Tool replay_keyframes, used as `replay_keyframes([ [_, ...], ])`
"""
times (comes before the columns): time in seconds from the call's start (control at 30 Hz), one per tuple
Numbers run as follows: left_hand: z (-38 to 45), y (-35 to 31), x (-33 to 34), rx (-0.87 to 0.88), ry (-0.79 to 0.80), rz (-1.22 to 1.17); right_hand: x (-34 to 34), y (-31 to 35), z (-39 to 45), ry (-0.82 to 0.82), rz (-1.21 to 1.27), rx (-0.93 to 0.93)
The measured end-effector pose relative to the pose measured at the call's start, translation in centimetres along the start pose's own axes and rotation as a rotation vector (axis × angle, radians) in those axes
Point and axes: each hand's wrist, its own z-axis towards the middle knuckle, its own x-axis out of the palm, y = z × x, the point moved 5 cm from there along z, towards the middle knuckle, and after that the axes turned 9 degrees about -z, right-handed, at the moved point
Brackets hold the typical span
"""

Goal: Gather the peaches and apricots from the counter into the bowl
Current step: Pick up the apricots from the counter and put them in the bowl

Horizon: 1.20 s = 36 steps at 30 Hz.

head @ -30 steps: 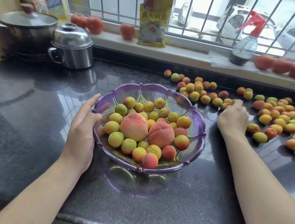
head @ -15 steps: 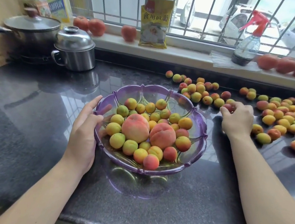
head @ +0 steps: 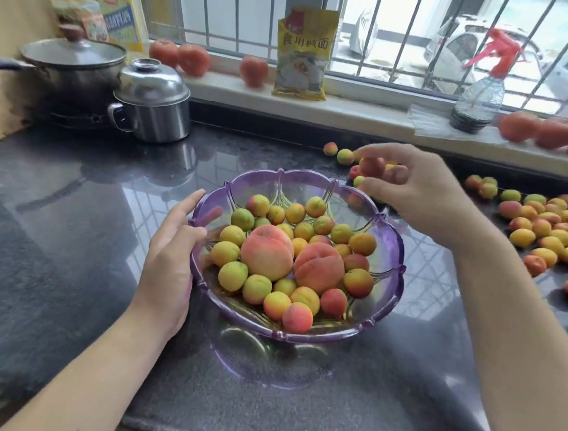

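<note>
One reddish apricot [head: 372, 166] is now pinched in the fingers of the right hand [head: 415, 189], which half a second ago lay low on the tabletop [head: 68, 231] among the loose apricots [head: 548, 235]. It has risen to the far rim of the bowl [head: 391, 231]. The left hand [head: 169, 257], fingers straight, steadies the near-left rim as before. I think the drop comes next; many fruits wait outside.

Bare forearms, no sleeves; left hand [head: 169, 257], right hand [head: 425, 193] ungloved
</note>
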Motion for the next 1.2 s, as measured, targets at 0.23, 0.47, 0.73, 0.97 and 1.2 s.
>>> replay_keyframes([
  [0.23, 0.0, 0.0, -0.1, 0.006, -0.003, 0.002, 2.5, 2.5, 0.8, 0.233, -0.437, -0.115],
  [0.47, 0.2, 0.1, -0.1, 0.003, -0.004, -0.006, 1.7, 2.5, 0.7, 0.123, -0.524, -0.209],
  [0.73, 0.1, 0.1, -0.1, 0.007, -0.008, -0.001, 2.4, 1.9, 0.7, 0.150, -0.740, -0.267],
  [0.97, 0.1, 0.1, 0.0, 0.002, -0.017, -0.022, 3.4, 1.7, 0.8, 0.159, -0.745, -0.301],
  [1.2, 0.1, 0.1, -0.1, 0.004, -0.016, -0.017, 3.4, 1.0, 0.8, 0.225, -0.743, -0.287],
])
